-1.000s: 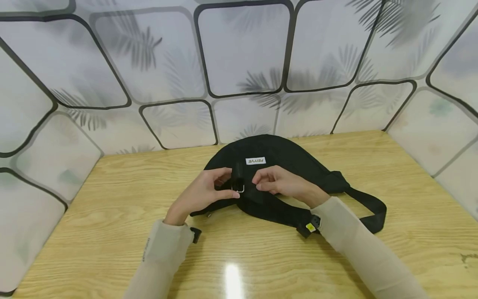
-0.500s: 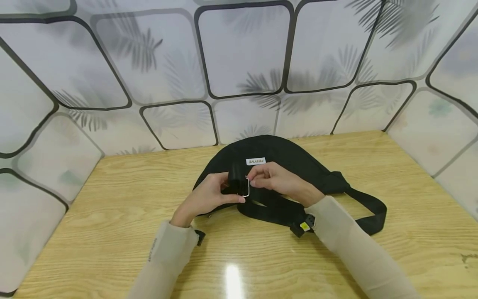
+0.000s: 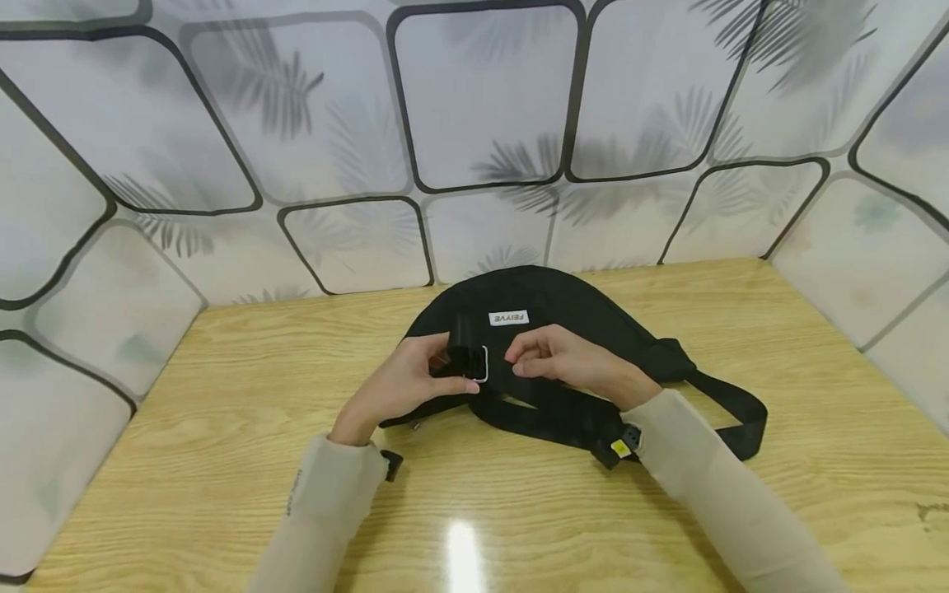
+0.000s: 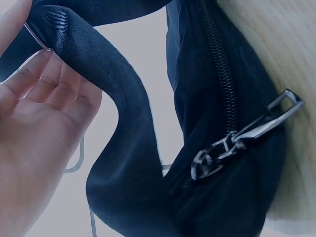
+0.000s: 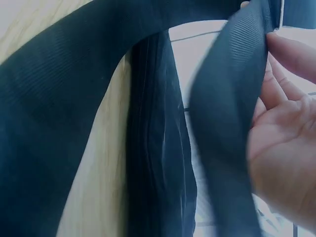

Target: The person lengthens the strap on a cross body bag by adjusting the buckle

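A black waist bag with a white label lies on the table. In the head view my left hand grips the webbing strap at a silver rectangular buckle, thumb below and fingers behind. The left wrist view shows the strap looping down from that hand, beside the bag's zipper and metal pull. My right hand is just right of the buckle, fingers bent. In the right wrist view its thumb and fingertip pinch the black strap close to the metal edge.
The light wooden table surrounds the bag, with a patterned backdrop behind and at both sides. A loop of the bag's strap extends to the right, past my right forearm. A small zipper pull hangs at the bag's left end.
Half a second ago my hands met at the buckle, my left having shifted right. Now my right hand has drawn off to the right and my left has gone back left with the buckle.
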